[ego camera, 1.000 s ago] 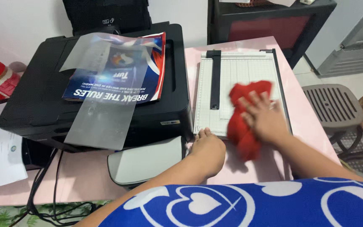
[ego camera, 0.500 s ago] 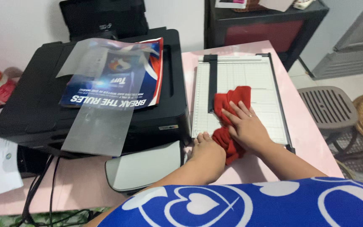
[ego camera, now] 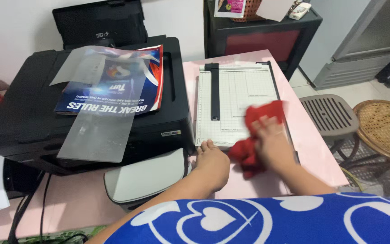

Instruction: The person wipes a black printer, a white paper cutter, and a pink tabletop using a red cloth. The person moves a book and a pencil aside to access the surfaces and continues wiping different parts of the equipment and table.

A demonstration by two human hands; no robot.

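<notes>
Left hand (ego camera: 211, 162): forearm enters from lower centre and runs up and slightly right. Hand palm down, fingers curled under, knuckles raised, fingertips pointing away from the body. Right hand (ego camera: 271, 142): forearm enters from lower right and angles up and left. Palm down, fingers spread and extended forward, laid flat; outline motion-blurred. Hands near each other, not touching.

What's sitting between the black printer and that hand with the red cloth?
In the head view, the white paper trimmer lies between the black printer and the right hand pressing the red cloth; the left hand rests at its near corner.
</notes>
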